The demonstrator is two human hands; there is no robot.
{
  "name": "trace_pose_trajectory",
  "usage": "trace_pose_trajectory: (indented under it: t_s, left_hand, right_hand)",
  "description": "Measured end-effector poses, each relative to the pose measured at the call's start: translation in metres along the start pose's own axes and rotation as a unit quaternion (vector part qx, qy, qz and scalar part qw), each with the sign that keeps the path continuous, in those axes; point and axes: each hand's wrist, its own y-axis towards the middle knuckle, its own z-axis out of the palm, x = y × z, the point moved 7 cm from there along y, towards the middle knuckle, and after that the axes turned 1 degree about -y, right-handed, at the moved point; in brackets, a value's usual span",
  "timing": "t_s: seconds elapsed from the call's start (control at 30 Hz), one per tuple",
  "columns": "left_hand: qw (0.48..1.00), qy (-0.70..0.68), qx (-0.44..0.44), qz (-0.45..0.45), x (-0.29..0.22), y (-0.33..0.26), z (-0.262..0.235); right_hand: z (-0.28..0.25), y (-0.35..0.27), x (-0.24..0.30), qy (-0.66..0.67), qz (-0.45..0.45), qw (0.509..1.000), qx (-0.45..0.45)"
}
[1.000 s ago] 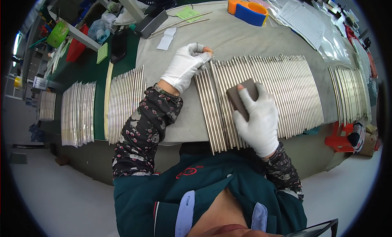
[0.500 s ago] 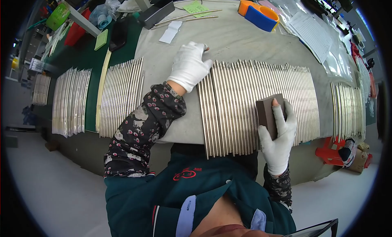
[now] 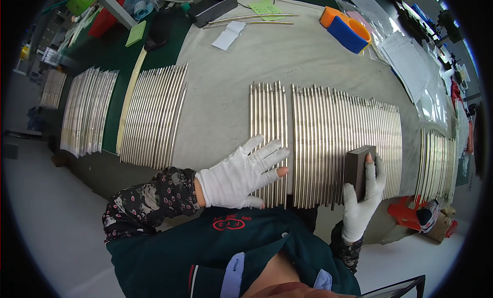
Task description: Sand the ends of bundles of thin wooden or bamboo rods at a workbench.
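My left hand (image 3: 244,172), in a white glove with some fingertips bare, lies with spread fingers across a small group of metal rods (image 3: 268,113). A narrow gap parts this group from a wider row of shiny metal rods (image 3: 318,144) to its right. Over the right part of that row, my right hand (image 3: 362,205), gloved too, grips a dark grey-brown rectangular block (image 3: 355,169). The block rests on or just above the rods; which one, I cannot tell.
More rods (image 3: 154,113) lie at the left beside a pale strip (image 3: 131,100), with plastic-wrapped rods (image 3: 90,113) further left. Another bundle (image 3: 436,164) lies far right. At the back are an orange-and-blue tape ring (image 3: 346,31), a dark box (image 3: 213,10), two loose rods and papers (image 3: 405,62).
My left hand has come down toward me from the rods' far ends onto the left group. A gap has opened between the groups. My right hand and the block appear slightly nearer me.
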Motion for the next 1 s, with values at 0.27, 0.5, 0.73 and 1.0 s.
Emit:
trace_pose_trajectory:
  t_s: [0.27,0.5,0.73,1.0]
  left_hand:
    - [1.0,0.011,0.006,-0.005,-0.004,0.011,0.002]
    - [1.0,0.01,-0.011,0.004,-0.009,0.021,0.003]
    - [1.0,0.012,-0.008,-0.004,-0.019,0.029,0.006]
    - [0.995,0.075,0.053,0.025,-0.034,0.03,0.023]
  right_hand:
    - [0.002,-0.001,-0.003,-0.004,0.013,1.0,0.012]
    - [0.002,-0.002,-0.004,-0.007,0.012,1.0,0.016]
    - [-0.007,-0.003,-0.009,-0.044,0.008,0.999,0.009]
    - [-0.054,0.047,-0.066,-0.233,-0.017,0.972,-0.031]
